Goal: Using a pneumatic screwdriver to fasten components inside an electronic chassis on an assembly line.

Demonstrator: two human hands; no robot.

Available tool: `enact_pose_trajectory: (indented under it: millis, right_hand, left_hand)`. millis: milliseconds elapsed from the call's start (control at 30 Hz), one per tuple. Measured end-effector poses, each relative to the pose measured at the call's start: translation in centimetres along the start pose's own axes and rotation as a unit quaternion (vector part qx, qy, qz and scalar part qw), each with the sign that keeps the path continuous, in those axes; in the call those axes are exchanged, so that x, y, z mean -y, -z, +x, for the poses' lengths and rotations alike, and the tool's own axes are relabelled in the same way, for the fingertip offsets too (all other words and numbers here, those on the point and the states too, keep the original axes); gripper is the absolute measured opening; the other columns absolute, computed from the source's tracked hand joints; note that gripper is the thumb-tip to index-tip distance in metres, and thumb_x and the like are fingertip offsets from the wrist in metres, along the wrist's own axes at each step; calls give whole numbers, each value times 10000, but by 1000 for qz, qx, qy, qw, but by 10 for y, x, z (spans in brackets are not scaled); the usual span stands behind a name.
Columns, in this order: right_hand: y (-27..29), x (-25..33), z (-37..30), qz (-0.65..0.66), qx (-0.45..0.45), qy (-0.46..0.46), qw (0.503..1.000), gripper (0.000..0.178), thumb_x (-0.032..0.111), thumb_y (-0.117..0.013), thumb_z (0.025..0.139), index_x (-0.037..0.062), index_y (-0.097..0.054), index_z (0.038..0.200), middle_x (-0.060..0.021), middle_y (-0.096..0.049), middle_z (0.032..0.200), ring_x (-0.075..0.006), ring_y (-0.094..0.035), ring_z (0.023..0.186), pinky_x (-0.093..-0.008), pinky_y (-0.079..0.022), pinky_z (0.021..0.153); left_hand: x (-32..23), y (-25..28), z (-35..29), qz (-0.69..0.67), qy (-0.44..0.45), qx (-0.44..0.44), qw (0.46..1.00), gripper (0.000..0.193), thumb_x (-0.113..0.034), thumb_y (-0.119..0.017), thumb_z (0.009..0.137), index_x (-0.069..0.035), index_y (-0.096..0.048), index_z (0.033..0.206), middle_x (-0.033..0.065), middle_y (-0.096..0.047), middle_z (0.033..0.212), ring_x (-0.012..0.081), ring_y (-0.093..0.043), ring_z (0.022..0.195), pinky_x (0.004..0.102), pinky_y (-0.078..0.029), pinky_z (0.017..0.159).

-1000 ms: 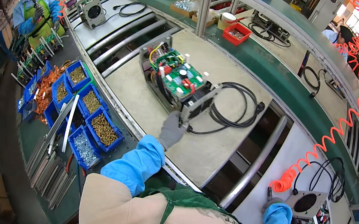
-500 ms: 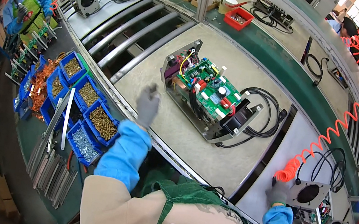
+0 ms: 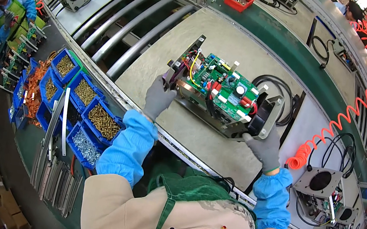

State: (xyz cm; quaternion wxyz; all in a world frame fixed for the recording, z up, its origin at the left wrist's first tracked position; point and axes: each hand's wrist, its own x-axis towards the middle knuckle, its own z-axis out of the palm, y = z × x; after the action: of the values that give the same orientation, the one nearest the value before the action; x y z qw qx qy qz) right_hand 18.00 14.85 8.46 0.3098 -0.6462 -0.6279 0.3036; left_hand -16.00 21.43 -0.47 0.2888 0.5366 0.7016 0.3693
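An open electronic chassis rests on the pale board in front of me, with a green circuit board on top, metal end plates and a black fan at its right end. My left hand, grey-gloved, grips the lower corner of the left end plate. At the fan end, my right hand, also gloved, has its thumb on the front corner of the chassis; its other fingers are partly hidden by the end plate. Behind the fan lies a coiled black power cable.
Blue bins of screws and small parts stand to my left, beside metal strips. Steel rollers adjoin the board. A red coiled air hose hangs at right near other chassis. A co-worker stands at far left.
My right hand has left the red coiled hose and come to the fan end of the chassis. My left hand has reached its left end plate. The chassis has shifted slightly right.
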Motion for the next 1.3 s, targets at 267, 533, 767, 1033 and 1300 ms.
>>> enact_pose_trajectory:
  millis: [267, 533, 767, 1033, 1300]
  right_hand:
    - [30, -19, -13, 79, 28, -63, 994, 526, 21, -677, 658, 32, -548, 1168, -53, -653, 923, -109, -614, 776, -277, -519, 682]
    - [63, -83, -52, -345, 113, 1, 932, 531, 178, -687, 720, 53, -528, 1211, -138, -625, 1015, -271, -612, 877, -398, -510, 740]
    - [128, -199, -116, -581, 310, -186, 729, 742, 139, -590, 760, 213, -325, 1449, -202, -558, 1136, -363, -584, 1037, -458, -487, 844]
    - [123, -217, -134, -406, 115, -175, 890, 570, 180, -626, 797, 229, -509, 1353, -178, -550, 974, -340, -578, 884, -427, -465, 842]
    - [124, -107, -126, 33, 22, -38, 998, 443, 23, -545, 834, 13, -497, 1274, -57, -508, 942, -135, -496, 833, -275, -433, 766]
  left_hand:
    - [-3, -3, -71, -94, -4, 39, 995, 657, -163, -712, 720, 4, -443, 1295, 145, -590, 1060, 276, -621, 886, 390, -500, 820]
    - [-62, 8, -87, -82, -192, -94, 973, 744, -119, -719, 738, 57, -347, 1358, 228, -489, 1165, 340, -555, 1029, 404, -447, 928]
    - [-45, 7, -108, -134, -150, -110, 973, 469, -43, -627, 805, 35, -482, 1244, 139, -591, 1030, 215, -612, 904, 341, -493, 808]
    - [-48, -42, -174, -165, -33, 202, 965, 243, -62, -595, 863, -4, -606, 1099, 89, -642, 937, 147, -610, 795, 278, -497, 722]
    - [-113, -148, -211, -186, -212, 459, 842, 472, -238, -679, 799, 10, -574, 1187, 168, -628, 1072, 260, -652, 921, 347, -525, 807]
